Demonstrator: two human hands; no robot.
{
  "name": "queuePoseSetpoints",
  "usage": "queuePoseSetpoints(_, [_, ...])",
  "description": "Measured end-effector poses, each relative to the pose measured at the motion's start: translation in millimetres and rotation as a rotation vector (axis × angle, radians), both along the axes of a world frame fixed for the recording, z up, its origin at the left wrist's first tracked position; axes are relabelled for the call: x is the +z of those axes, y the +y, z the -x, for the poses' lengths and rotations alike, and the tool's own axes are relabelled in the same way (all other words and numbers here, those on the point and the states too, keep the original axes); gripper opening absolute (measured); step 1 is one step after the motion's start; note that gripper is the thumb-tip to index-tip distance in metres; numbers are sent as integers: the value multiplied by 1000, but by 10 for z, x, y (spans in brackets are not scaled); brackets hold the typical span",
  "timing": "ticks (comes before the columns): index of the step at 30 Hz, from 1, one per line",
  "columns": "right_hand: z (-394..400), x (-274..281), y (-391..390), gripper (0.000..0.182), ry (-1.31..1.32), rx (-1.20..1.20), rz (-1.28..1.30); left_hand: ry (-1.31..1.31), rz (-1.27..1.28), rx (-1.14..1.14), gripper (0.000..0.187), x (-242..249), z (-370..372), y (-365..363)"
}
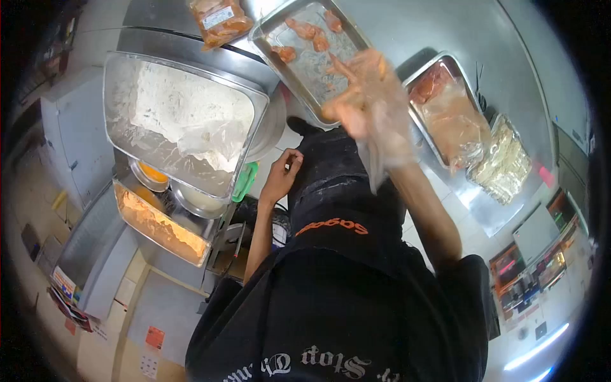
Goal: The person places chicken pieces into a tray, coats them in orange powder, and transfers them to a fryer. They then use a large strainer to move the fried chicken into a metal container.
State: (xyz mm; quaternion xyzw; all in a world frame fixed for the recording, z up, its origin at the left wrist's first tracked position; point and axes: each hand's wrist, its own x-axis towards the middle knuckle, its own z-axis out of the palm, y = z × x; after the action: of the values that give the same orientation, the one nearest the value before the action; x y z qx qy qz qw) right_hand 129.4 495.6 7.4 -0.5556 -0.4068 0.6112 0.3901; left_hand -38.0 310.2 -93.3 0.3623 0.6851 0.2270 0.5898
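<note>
My right hand [363,95], in a loose clear plastic glove, is over the near right edge of a metal tray [270,69]. It is blurred by motion, but its fingers look spread, and I see nothing held in them. Several raw chicken pieces [305,29] lie apart at the far end of that tray, on a thin whitish dusting. My left hand [281,175] is bare and low beside the dark apron [337,169]. Its fingers are curled in, with nothing visible in them.
A large clear tub of white flour [184,102] stands on the left, above a tray of orange coating [159,223]. On the right, a metal tray [414,108] holds bagged raw meat [445,114], beside a foil-like packet [503,159]. A sealed orange bag [219,22] lies at the back.
</note>
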Motion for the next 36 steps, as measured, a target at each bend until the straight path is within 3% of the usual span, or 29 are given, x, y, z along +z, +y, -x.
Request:
queuePoseSetpoints(2, [58,-455,91,25,-203,43,39,-9,2,34,17,13,26,14])
queuePoseSetpoints(4, [86,-775,97,25,-236,75,45,13,-24,83,18,73,66,17])
queuePoseSetpoints(7, [-31,-1289,69,26,-35,63,35,78,-35,142,19,75,139,-122])
queuePoseSetpoints(9, [-91,-1290,147,22,0,277,81,86,2,208,18,172,164,-238])
queuePoseSetpoints(10, [25,-946,309,19,-634,610,-69,95,-14,249,18,162,165,-311])
queuePoseSetpoints(11, [25,-814,375,19,-632,629,-82,103,-29,290,18,157,163,-377])
queuePoseSetpoints(13, [-90,-684,494,20,-804,1034,-523,106,22,340,18,168,142,-482])
queuePoseSetpoints(14, [-128,-817,542,21,-908,1064,-819,81,11,383,18,141,126,-541])
queuePoseSetpoints(15, [-156,-905,628,21,-908,1075,-833,55,-1,424,18,126,110,-570])
queuePoseSetpoints(17, [-164,-1005,751,19,-578,847,-290,68,6,439,18,132,83,-579])
queuePoseSetpoints(18, [-33,-889,748,13,-696,782,-315,78,5,453,18,127,66,-573])
queuePoseSetpoints(19, [-68,-1118,777,13,-696,789,-319,87,5,463,18,125,52,-573])
queuePoseSetpoints(21, [-188,-1795,973,10,-973,1461,-570,78,-23,484,18,121,23,-551])
queuePoseSetpoints(25, [-15,-1650,1381,10,-792,1218,-485,66,-48,578,19,93,-46,-555])
queuePoseSetpoints(27, [259,-1491,1399,24,-798,790,-711,63,-27,572,19,69,-46,-580])
queuePoseSetpoints(31, [510,-1791,1290,21,-1077,826,-935,81,-70,539,21,87,-117,-524])
queuePoseSetpoints(33, [634,-1851,1303,20,-1167,912,-713,58,-63,593,20,74,-102,-569])
queuePoseSetpoints(34, [619,-1895,1325,20,-1153,922,-734,69,-70,613,20,61,-101,-604])
queuePoseSetpoints(36, [496,-1918,1401,19,-832,812,-677,60,-44,648,18,23,-99,-693])
